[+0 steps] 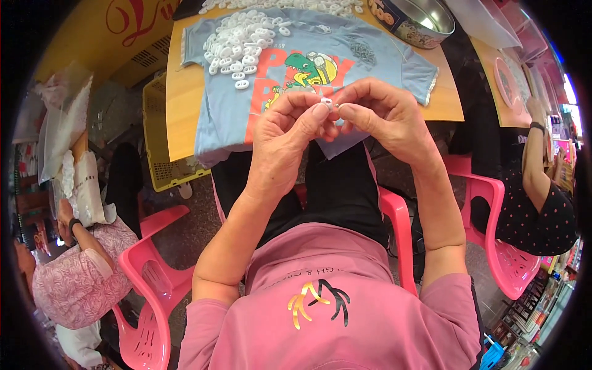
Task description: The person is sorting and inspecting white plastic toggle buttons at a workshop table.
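Between the thumb and fingers of my left hand (285, 128) is a small white oval plastic piece (326, 101). My right hand (387, 118) is closed in a pinch right beside it, on a tiny metallic bit (337, 106) whose kind I cannot make out. Both hands meet above a light blue T-shirt (222, 126) with a dinosaur print, spread over the table's near edge. A heap of white oval plastic pieces with holes (237, 46) lies on its upper left. To the right sits a small pile of thin grey metal parts (362, 50).
More white pieces (283, 5) line the table's far side. A round tin (419, 28) stands at the far right of the wooden table (441, 105). Below its left edge is a yellow crate (166, 176). People sit on both sides, near pink chairs (145, 308).
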`<state>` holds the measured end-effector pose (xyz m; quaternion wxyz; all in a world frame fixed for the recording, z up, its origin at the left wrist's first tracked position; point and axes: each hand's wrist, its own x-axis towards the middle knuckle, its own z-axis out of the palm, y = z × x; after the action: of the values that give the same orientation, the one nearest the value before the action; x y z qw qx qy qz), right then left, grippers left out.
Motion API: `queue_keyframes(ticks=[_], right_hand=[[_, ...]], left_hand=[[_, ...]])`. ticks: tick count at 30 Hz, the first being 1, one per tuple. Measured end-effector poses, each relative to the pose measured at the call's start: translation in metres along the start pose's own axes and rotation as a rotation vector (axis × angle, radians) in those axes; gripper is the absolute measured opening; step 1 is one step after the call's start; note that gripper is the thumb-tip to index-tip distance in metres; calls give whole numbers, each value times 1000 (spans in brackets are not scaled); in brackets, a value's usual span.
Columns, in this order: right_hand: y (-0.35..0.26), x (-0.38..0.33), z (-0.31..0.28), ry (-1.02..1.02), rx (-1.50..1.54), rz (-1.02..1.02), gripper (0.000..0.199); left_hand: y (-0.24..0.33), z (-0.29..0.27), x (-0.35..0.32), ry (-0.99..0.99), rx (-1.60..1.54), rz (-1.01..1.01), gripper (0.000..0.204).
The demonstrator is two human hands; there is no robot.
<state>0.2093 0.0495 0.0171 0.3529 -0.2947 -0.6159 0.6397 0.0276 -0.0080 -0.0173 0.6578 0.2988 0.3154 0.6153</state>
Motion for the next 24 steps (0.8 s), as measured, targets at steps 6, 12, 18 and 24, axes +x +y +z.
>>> queue_keyframes(ticks=[6,12,18,24], right_hand=[[-7,-8,-1,-17,-127,14,20],[-14,-9,-4,-1,-244,69,22],[-1,-7,0,88,-163,140,22],[16,-6,20,276,-65,-93,22]], left_hand=[[2,5,-6,-33,-100,-19,17],[-3,16,-9,0,0,123,17],[-11,15,-8,31,14,152,15],[-14,17,-6,124,-165,82,14]])
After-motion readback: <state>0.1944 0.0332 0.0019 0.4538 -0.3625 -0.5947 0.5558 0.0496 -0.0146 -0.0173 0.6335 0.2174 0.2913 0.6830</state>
